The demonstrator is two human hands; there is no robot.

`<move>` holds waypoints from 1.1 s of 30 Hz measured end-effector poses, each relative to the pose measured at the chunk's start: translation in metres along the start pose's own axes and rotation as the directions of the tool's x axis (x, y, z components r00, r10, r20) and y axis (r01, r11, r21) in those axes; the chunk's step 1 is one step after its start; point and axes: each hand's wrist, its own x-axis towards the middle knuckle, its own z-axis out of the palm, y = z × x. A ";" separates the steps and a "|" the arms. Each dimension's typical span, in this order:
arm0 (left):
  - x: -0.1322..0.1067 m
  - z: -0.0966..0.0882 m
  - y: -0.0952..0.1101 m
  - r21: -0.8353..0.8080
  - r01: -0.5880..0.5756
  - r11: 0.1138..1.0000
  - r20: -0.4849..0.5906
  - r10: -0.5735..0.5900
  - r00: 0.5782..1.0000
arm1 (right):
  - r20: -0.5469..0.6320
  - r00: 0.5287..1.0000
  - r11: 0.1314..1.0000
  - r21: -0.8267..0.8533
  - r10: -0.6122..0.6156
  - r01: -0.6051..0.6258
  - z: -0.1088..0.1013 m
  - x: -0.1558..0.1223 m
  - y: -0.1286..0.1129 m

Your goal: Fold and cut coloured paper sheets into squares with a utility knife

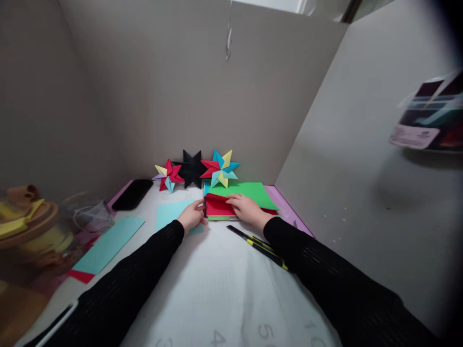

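Both my hands are at a stack of coloured paper [220, 218] near the back of the table. My left hand [193, 217] has its fingers bent against the stack's left edge, gripping it there. A red sheet of paper [217, 198] on top is bent upward along its far side, and my right hand [248, 209] holds it between the fingers; the thumb is mostly hidden. Behind it lies green paper [255, 192]. Light blue paper [170, 212] sits partly under my left hand. Two black-and-yellow utility knives [267, 253] lie beside my right forearm.
Folded paper stars, one red [168, 176], one black [192, 168] and one multicoloured [221, 168], lean against the back wall. A black phone [132, 194] and more light blue paper [108, 246] lie left. A blurred lidded cup [36, 226] stands far left. A packet [430, 115] hangs right.
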 end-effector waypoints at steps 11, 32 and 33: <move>-0.009 0.001 -0.002 -0.232 0.010 0.973 0.003 -0.010 1.000 | 0.087 0.996 0.996 -0.083 0.024 -0.017 0.015 0.002 -0.015; 0.037 0.069 0.003 -0.625 0.087 0.776 0.000 -0.111 0.994 | 0.007 1.000 0.978 0.206 0.014 -0.015 -0.009 0.011 0.006; 0.041 0.074 0.001 -0.641 0.083 0.763 -0.058 -0.156 0.986 | 0.050 0.999 0.986 0.165 -0.009 0.001 -0.009 0.010 0.008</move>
